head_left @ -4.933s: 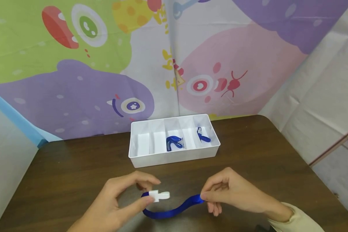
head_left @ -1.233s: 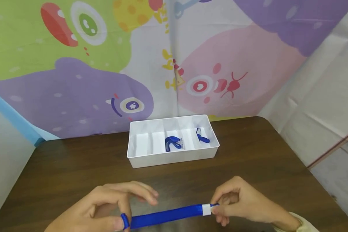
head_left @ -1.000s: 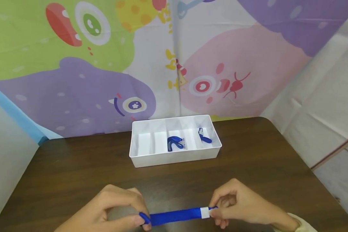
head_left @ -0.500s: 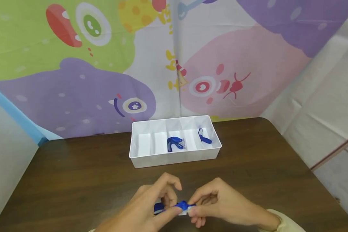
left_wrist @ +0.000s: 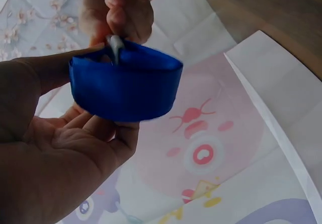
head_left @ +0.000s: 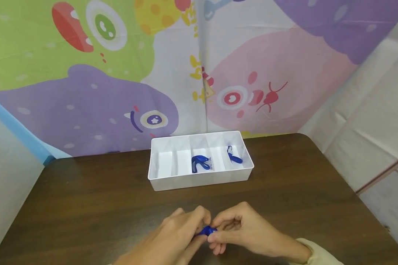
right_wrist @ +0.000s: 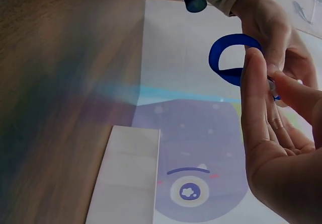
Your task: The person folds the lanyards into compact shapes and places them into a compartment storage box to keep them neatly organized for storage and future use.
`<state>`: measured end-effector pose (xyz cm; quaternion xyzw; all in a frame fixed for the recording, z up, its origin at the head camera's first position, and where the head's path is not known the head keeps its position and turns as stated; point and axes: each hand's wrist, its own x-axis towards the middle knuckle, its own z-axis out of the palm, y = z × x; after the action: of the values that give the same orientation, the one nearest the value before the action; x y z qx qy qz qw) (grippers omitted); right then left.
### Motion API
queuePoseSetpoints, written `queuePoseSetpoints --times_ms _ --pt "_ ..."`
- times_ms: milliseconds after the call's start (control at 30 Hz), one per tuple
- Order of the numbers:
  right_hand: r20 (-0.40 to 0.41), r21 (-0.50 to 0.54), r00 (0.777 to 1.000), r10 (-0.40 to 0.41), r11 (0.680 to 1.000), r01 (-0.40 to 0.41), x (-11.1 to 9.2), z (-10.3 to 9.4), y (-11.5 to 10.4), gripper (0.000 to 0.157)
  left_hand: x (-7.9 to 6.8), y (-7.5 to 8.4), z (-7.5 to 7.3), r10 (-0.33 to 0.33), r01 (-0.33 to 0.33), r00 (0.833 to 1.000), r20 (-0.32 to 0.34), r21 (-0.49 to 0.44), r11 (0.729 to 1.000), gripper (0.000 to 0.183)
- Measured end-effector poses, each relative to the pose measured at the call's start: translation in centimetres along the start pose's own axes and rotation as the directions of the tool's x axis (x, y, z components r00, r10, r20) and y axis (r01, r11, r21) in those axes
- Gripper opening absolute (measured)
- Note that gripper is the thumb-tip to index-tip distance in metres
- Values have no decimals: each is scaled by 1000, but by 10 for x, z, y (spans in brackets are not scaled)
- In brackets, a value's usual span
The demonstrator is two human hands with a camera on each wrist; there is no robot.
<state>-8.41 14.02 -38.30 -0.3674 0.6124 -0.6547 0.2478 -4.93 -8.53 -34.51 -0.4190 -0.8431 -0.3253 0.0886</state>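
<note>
A blue ribbon strap is bunched between the two hands, low in the head view. Seen from the left wrist, the strap bends round into a wide loop, with a small white fitting at its ends. My left hand pinches the strap between thumb and fingers. Fingertip to fingertip with it, my right hand pinches the ends at the white fitting, which the fingers mostly cover in the head view. The strap's round loop also shows past the fingers in the right wrist view.
A white box with several compartments stands behind the hands on the dark wooden table. One blue strap lies in its middle compartment, another blue strap in the rightmost. A cartoon-printed cloth hangs close behind the table.
The hands have come together from wide apart. The strap, stretched straight between them a second ago, is now doubled into a loop, and its white fitting has gone under the fingers.
</note>
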Motion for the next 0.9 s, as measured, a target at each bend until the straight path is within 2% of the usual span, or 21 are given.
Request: queuePoseSetpoints --times_ms 233,333,433,533,600,733,800,900 --pt "-3 -42 999 -44 998 44 -1 2 4 13 3 -1 3 19 -19 998 54 10 1000 31" --pt "-21 -36 998 -61 998 60 -3 0 0 11 2 -3 0 0 -1 998 63 11 1000 39" --pt "-59 -39 995 -86 996 84 -7 -5 -7 12 -2 -5 -7 -68 68 994 90 1 998 45" --pt "-97 -49 992 -87 995 82 -12 -12 -14 13 -6 -9 -16 -153 157 980 126 -17 988 35" --pt "-109 -45 992 -65 997 60 -15 -14 -18 12 -10 -11 -19 -167 170 980 107 -21 985 25" --pt "-112 -7 993 -44 999 44 -19 -16 -20 12 -14 -15 -19 -75 74 997 -11 -60 995 17" --pt "-116 5 992 -56 998 57 -20 -16 -19 12 -15 -16 -18 -42 38 998 -56 -69 997 16" --pt "-136 6 989 -60 998 61 -21 -18 -20 11 -17 -18 -18 -64 59 995 -72 -71 996 13"
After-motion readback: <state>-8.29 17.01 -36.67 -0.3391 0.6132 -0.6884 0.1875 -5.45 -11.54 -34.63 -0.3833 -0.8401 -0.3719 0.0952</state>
